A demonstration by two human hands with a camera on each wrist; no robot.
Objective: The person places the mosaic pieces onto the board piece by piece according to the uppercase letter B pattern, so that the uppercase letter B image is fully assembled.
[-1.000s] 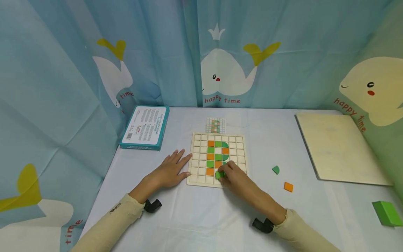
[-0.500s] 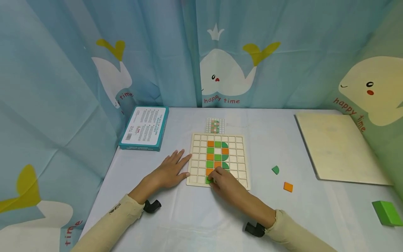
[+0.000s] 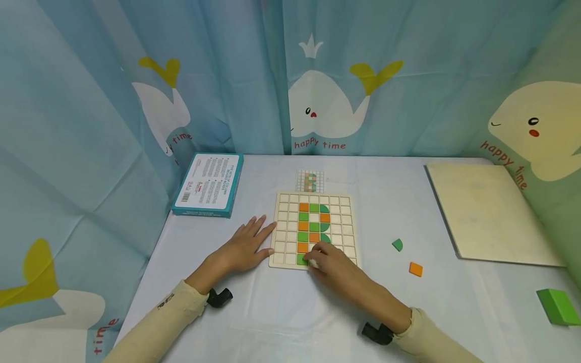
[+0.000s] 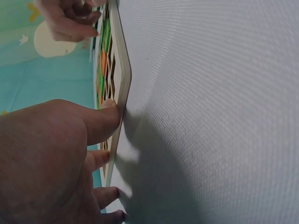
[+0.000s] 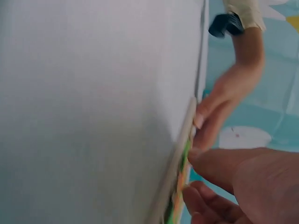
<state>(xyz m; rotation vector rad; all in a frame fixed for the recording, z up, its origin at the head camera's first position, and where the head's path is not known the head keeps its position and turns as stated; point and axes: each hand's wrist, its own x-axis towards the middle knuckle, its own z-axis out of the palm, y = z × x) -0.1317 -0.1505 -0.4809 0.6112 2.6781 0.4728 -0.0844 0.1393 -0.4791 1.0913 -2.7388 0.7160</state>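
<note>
A square wooden grid board [image 3: 281,258] lies on the table, with orange and green tiles set in its cells. My left hand [image 3: 247,245] rests beside its left edge, fingers spread; in the left wrist view the thumb [image 4: 106,122] touches the rim. My right hand [image 3: 333,264] hovers over the lower part of the board, fingertips beside a green square tile [image 3: 301,259] in the bottom row. In the right wrist view its thumb [image 5: 219,165] and forefinger stand apart, and I see nothing between them. The hand hides some lower cells.
A small pattern card [image 3: 310,180] lies behind the board. Right of it are a green quarter-round tile [image 3: 397,245] and an orange square tile [image 3: 415,269]. A teal box [image 3: 208,184] sits back left, a pale panel [image 3: 490,214] at right, a green block [image 3: 558,307] farther right.
My right hand has carried a green square tile left to the bottom row and let go of it there, then drawn back slightly right. My left hand has not moved.
</note>
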